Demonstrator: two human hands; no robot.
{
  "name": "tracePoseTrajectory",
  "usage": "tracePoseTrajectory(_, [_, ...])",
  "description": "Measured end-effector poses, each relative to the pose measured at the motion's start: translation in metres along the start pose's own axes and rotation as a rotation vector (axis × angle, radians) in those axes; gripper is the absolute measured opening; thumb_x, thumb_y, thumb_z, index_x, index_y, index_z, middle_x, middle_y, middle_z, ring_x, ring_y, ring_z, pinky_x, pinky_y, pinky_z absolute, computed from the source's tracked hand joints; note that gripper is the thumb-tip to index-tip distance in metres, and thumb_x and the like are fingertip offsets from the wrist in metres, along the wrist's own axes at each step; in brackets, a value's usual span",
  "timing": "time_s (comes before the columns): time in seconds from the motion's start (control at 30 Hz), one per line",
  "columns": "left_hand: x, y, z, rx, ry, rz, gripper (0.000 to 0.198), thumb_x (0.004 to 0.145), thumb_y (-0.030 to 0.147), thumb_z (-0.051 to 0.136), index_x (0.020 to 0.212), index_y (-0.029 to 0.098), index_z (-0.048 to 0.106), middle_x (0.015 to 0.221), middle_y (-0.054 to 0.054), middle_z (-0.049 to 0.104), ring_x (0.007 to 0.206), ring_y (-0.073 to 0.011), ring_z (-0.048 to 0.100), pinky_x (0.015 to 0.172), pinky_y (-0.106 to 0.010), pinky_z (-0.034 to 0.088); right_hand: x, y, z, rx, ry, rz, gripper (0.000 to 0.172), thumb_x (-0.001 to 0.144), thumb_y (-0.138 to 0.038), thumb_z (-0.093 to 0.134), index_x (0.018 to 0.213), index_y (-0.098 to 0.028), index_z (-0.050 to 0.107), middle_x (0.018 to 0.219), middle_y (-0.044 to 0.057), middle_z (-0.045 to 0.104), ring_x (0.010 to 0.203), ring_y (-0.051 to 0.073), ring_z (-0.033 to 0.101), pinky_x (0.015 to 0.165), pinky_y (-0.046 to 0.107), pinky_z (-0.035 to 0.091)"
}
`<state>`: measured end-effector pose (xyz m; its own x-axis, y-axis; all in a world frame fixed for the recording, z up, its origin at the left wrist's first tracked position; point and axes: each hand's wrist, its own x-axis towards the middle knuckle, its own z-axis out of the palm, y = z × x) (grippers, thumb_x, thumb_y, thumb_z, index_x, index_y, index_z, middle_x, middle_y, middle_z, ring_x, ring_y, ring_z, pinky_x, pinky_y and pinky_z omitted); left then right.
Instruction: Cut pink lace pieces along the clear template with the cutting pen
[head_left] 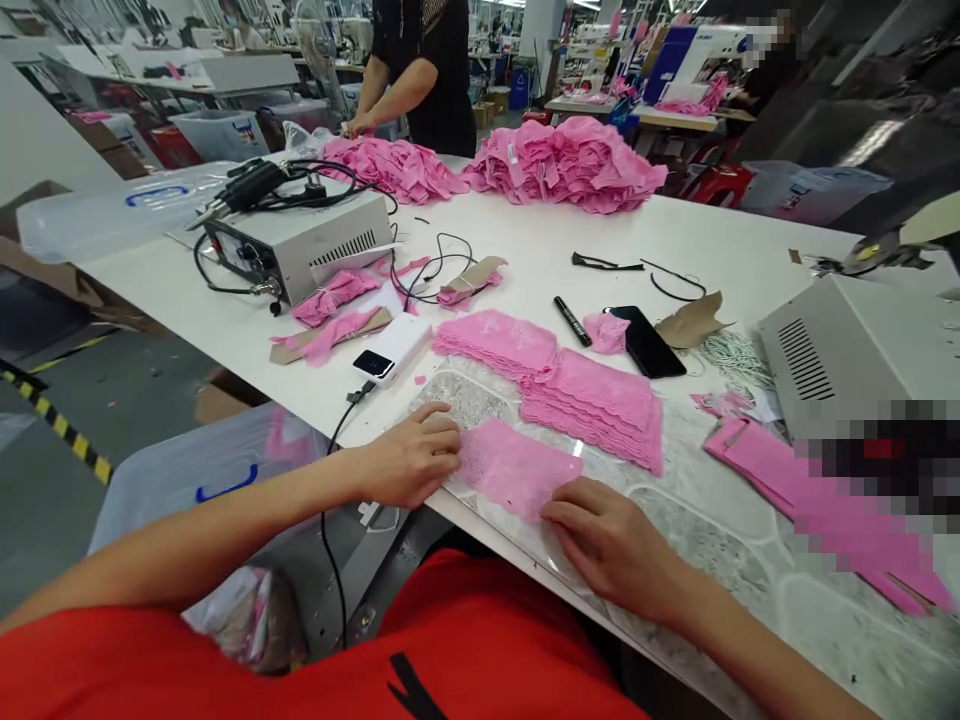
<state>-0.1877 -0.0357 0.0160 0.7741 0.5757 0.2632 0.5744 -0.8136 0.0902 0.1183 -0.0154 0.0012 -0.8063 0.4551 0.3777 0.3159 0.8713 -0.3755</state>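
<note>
A single thin pink fabric piece [521,468] lies flat near the table's front edge, between my two hands. At its left end my left hand [416,455] has its fingers curled and pressed together on the fabric's edge. My right hand [611,540] pinches the near right corner between thumb and fingers. Just beyond the piece are two neat stacks of pink fabric pieces, a left stack [499,340] and a right stack [600,405], side by side and touching. Under the single piece is a clear patterned plastic sheet [701,530].
Around the stacks lie a white power bank [391,348], a black marker [572,321] and a phone [646,342]. Grey machine boxes stand left [322,240] and right [862,340]. Pink fabric heaps [562,165] cover the far edge, where another person [424,80] stands.
</note>
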Motion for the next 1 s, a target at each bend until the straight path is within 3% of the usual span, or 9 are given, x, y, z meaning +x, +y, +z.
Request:
tracePoseTrajectory(0.17, [0.017,0.015,0.013,-0.135,0.091,0.041,0.021,0.093,0.014,0.044,0.102,0.017,0.063,0.110,-0.008,0.070,0.111,-0.0199,0.060,0.111,-0.040,0.032,0.011,-0.009,0.002,0.148,0.014,0.118,0.016,0.091,-0.011,0.050,0.092,-0.020,0.063,0.082,0.003,0.066,0.072,0.012,0.063,0.062,0.022,0.051])
tracePoseTrajectory(0.33, [0.022,0.022,0.030,-0.194,0.090,0.050,0.022,0.100,0.025,0.047,0.107,0.019,0.066,0.121,-0.007,0.069,0.119,-0.0212,0.059,0.112,-0.038,0.034,0.021,-0.004,0.004,0.189,0.010,0.199,0.018,0.088,-0.012,0.051,0.089,-0.020,0.067,0.080,0.003,0.067,0.066,0.011,0.061,0.057,0.021,0.048])
tracePoseTrajectory(0.43, [0.019,0.021,0.033,-0.225,0.080,0.049,0.024,0.100,0.024,0.045,0.113,0.020,0.065,0.125,-0.007,0.068,0.122,-0.0212,0.058,0.113,-0.037,0.035,0.030,0.033,-0.016,0.189,0.150,0.406,0.014,0.086,-0.024,0.057,0.083,-0.021,0.070,0.074,0.002,0.069,0.061,0.012,0.059,0.057,0.023,0.048])
tracePoseTrajectory(0.47, [0.019,0.019,0.033,-0.231,0.085,0.046,0.024,0.100,0.024,0.045,0.115,0.020,0.064,0.126,-0.008,0.067,0.123,-0.0210,0.058,0.113,-0.037,0.035,0.034,0.051,-0.026,0.154,0.240,0.538,0.013,0.083,-0.029,0.061,0.081,-0.022,0.072,0.075,0.002,0.070,0.064,0.014,0.062,0.059,0.025,0.050])
tracePoseTrajectory(0.6, [0.017,0.016,0.036,-0.239,0.158,0.043,0.023,0.098,0.021,0.048,0.116,0.020,0.063,0.123,-0.008,0.068,0.123,-0.0208,0.058,0.114,-0.038,0.036,0.053,0.132,-0.064,0.003,0.408,0.744,0.020,0.082,-0.030,0.057,0.083,-0.018,0.073,0.080,0.006,0.073,0.072,0.020,0.065,0.068,0.031,0.051])
tracePoseTrajectory(0.7, [0.017,0.016,0.037,-0.254,0.215,0.018,0.022,0.097,0.018,0.050,0.114,0.020,0.063,0.122,-0.008,0.069,0.123,-0.0196,0.058,0.115,-0.037,0.036,0.074,0.177,-0.072,-0.037,0.367,0.830,0.019,0.085,-0.029,0.059,0.082,-0.017,0.073,0.078,0.005,0.072,0.075,0.020,0.066,0.073,0.032,0.052])
tracePoseTrajectory(0.77, [0.017,0.016,0.037,-0.269,0.234,-0.009,0.021,0.096,0.016,0.051,0.112,0.020,0.064,0.122,-0.009,0.068,0.123,-0.0193,0.058,0.115,-0.037,0.038,0.089,0.195,-0.068,-0.047,0.303,0.861,0.020,0.090,-0.033,0.060,0.092,-0.016,0.070,0.091,0.005,0.071,0.083,0.018,0.065,0.079,0.034,0.054])
tracePoseTrajectory(0.9, [0.017,0.016,0.036,-0.302,0.253,-0.042,0.024,0.092,0.012,0.052,0.113,0.019,0.063,0.123,-0.011,0.067,0.126,-0.0215,0.056,0.114,-0.039,0.042,0.111,0.216,-0.050,-0.047,0.184,0.899,0.032,0.093,-0.039,0.059,0.116,-0.016,0.060,0.117,0.008,0.062,0.102,0.019,0.062,0.089,0.041,0.055])
tracePoseTrajectory(1.0, [0.016,0.016,0.036,-0.312,0.259,-0.052,0.027,0.090,0.011,0.053,0.114,0.018,0.062,0.122,-0.012,0.067,0.127,-0.0232,0.056,0.113,-0.042,0.043,0.117,0.224,-0.040,-0.004,0.163,0.920,0.035,0.093,-0.038,0.059,0.121,-0.017,0.058,0.122,0.009,0.060,0.106,0.021,0.061,0.091,0.043,0.054])
